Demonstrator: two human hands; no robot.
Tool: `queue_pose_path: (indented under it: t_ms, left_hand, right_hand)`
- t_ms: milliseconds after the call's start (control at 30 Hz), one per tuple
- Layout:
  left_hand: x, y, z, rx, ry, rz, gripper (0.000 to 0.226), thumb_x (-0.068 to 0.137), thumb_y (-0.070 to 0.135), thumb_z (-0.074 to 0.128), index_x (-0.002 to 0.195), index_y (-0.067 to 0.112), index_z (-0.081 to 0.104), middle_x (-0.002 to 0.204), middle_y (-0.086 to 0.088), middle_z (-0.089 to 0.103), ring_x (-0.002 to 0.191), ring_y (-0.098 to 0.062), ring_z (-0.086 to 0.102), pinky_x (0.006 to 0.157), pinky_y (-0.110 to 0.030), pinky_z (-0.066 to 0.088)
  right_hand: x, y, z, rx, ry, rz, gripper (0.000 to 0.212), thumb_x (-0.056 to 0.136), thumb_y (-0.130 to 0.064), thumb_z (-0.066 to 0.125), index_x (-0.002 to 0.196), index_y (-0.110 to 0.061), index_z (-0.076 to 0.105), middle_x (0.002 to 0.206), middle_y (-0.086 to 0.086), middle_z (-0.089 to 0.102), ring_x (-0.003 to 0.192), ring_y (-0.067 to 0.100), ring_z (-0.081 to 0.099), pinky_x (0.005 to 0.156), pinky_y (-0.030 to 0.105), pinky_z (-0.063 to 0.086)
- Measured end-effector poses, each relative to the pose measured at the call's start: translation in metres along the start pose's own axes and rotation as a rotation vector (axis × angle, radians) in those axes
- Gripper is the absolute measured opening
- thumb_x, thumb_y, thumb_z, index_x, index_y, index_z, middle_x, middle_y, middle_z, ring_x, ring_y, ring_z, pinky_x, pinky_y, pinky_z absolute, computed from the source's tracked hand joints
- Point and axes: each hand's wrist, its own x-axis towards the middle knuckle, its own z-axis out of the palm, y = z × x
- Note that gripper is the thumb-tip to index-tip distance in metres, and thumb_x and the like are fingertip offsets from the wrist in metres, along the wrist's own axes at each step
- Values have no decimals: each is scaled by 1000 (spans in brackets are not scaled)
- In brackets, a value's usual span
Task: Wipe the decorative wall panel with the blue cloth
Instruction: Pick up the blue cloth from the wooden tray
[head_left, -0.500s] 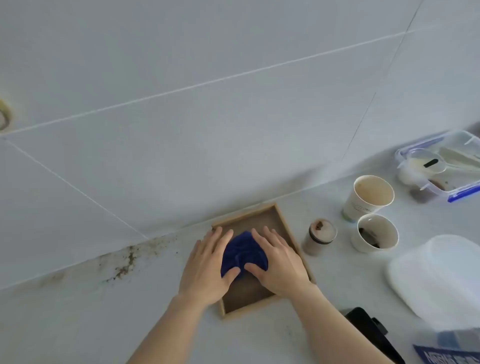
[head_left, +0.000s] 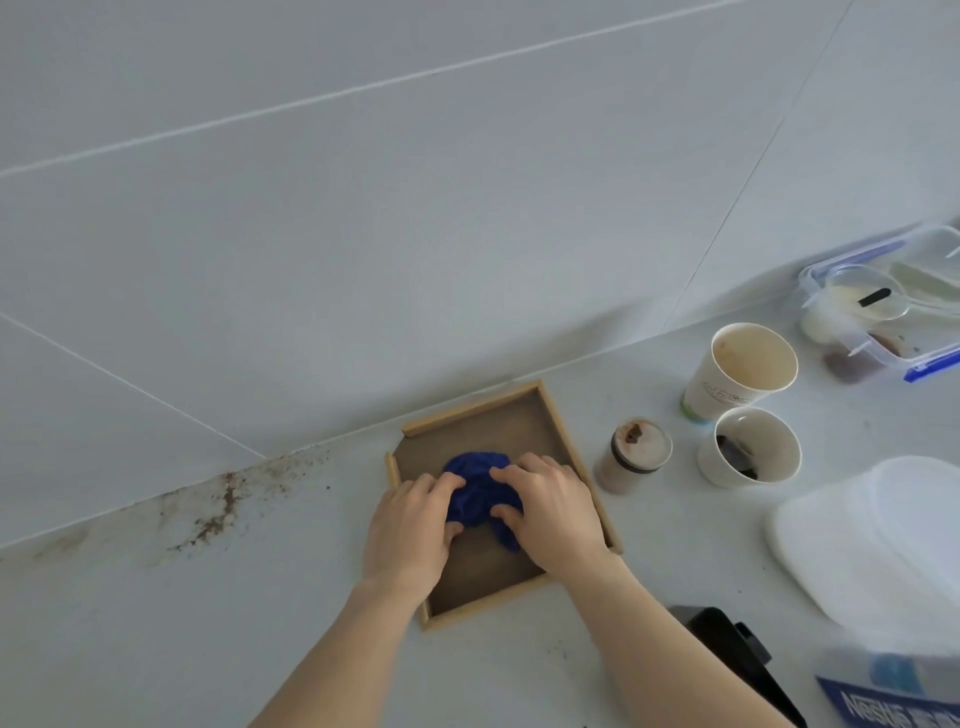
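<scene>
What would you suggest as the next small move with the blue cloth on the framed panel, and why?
Probably slide the blue cloth toward the panel's far right corner. Both the left hand and right hand press it bunched at the middle of the wooden-framed panel, and the brown surface near that corner lies uncovered, so it likely needs wiping.

— What can't we see well?
— Our hands cover part of the blue cloth (head_left: 480, 493) and the panel's (head_left: 488, 426) middle.
— And at four o'clock?
— The black thing (head_left: 727, 649) and the blue box (head_left: 893, 696) get cut off. Its letters are too blurry for us to read.
</scene>
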Motion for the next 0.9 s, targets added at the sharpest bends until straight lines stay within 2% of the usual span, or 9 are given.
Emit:
queue_pose_path:
  t_ms: [133, 233, 467, 633, 767, 900]
  left_hand:
    - [-4, -2, -14, -28, 40, -17, 33, 99, 34, 62, 131, 30, 61, 123, 9, 69, 113, -17, 63, 95, -30, 47]
    - [-8, -5, -26, -19, 78, -20, 20, 100, 31, 60, 118, 30, 68, 114, 10, 73, 106, -15, 63, 92, -29, 46]
    - [-17, 0, -54, -20, 161, -4, 17, 100, 33, 59, 114, 31, 67, 111, 12, 72, 106, -15, 60, 96, -29, 43]
    - [-26, 3, -84, -15, 214, 30, 14, 99, 30, 60, 109, 31, 69, 107, 13, 73, 107, -16, 60, 97, -31, 41]
    - [-38, 3, -110, -1, 263, 52, 13, 98, 28, 60, 105, 31, 70, 104, 13, 74, 104, -18, 59, 94, -32, 39]
    - [-52, 1, -137, 6, 329, 73, 11, 97, 27, 61, 104, 30, 70, 100, 11, 75, 101, -19, 61, 91, -33, 41]
  right_hand:
    - [1, -3, -11, 25, 38, 33, 25, 102, -24, 61, 123, -25, 73, 117, -1, 71, 106, 24, 67, 86, 35, 52]
    - [-1, -9, -22, 36, 36, 51, 24, 103, -19, 57, 116, -25, 76, 115, -1, 74, 101, 24, 69, 82, 35, 55]
    - [-14, -20, -49, 38, 78, 56, 25, 103, -22, 56, 124, -27, 69, 121, -4, 73, 109, 23, 66, 87, 35, 53]
    - [-28, -36, -73, 35, 156, 28, 28, 105, -20, 54, 131, -25, 64, 123, -2, 72, 116, 24, 56, 97, 31, 41]
    - [-41, -55, -98, 49, 209, 15, 30, 103, -17, 55, 131, -24, 63, 122, 1, 71, 117, 26, 53, 86, 26, 29]
    - [-47, -72, -119, 61, 235, 7, 32, 100, -17, 57, 129, -26, 64, 119, 4, 70, 119, 30, 53, 82, 28, 29]
